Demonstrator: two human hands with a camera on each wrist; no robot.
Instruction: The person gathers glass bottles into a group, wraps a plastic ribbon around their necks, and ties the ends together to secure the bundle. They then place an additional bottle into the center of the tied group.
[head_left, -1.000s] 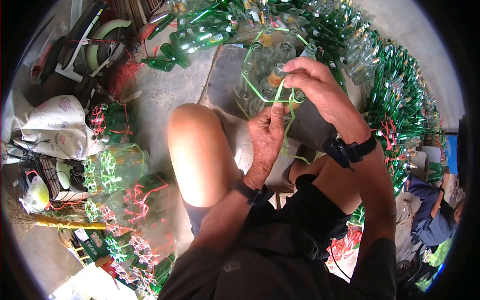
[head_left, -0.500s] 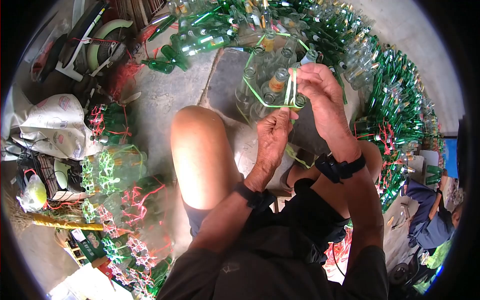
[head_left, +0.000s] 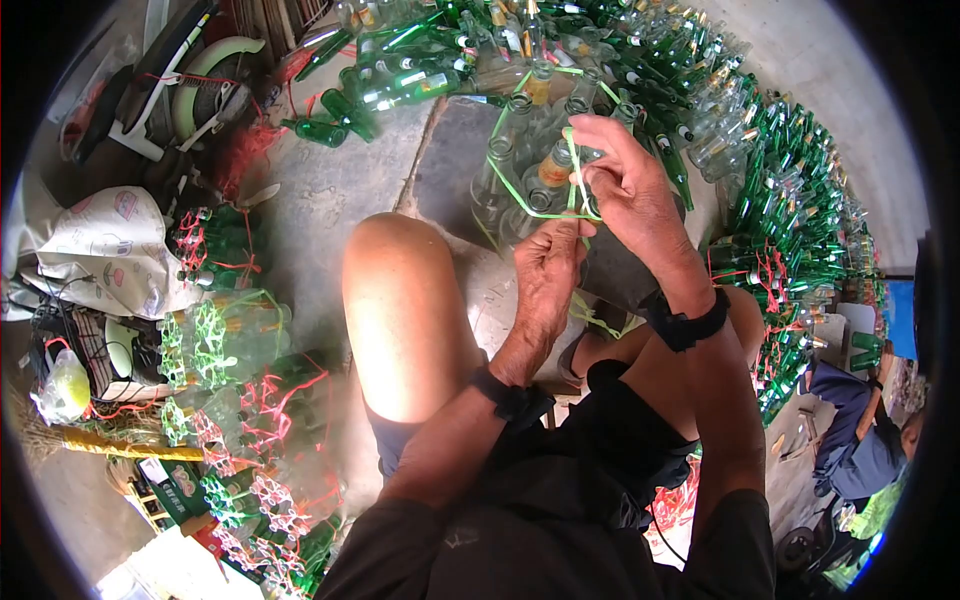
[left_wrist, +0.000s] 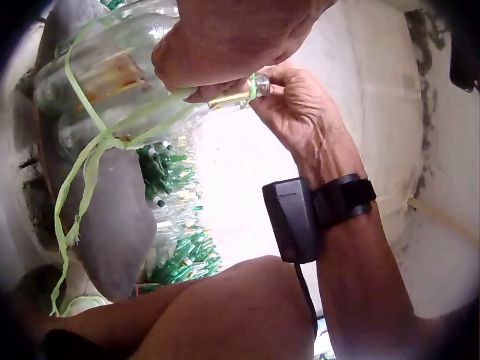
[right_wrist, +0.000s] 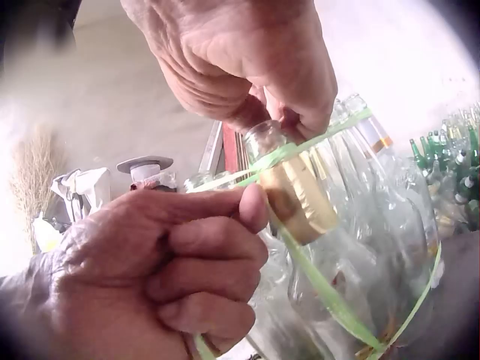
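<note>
Upright clear glass bottles [head_left: 493, 185] stand in a tight bundle in front of me, ringed at the necks by a light green plastic strap [head_left: 510, 184]. My left hand [head_left: 545, 262] pinches the strap between thumb and forefinger beside a front bottle, other fingers curled, as the right wrist view shows. My right hand [head_left: 640, 190] is just above and right, its thumb and fingers drawing up a loop of strap at that neck. Below it, a bottle neck [right_wrist: 289, 191] with gold foil has the strap wound round it. A lower strap [left_wrist: 82, 97] circles the bottle bodies, its knotted tails hanging.
Piles of green and clear bottles [head_left: 770, 200] curve round the back and right. Strapped bundles [head_left: 235, 335] stand at the left, near a pale patterned cloth [head_left: 115, 240] and a wheeled frame [head_left: 205, 95]. My bare knee [head_left: 395, 265] is beside the left hand. Another person [head_left: 865, 420] sits far right.
The right hand first shifted rightward with the strap strands, then turned back left over the bottle tops, spreading the loop. The left hand moved slightly right and keeps its pinch.
</note>
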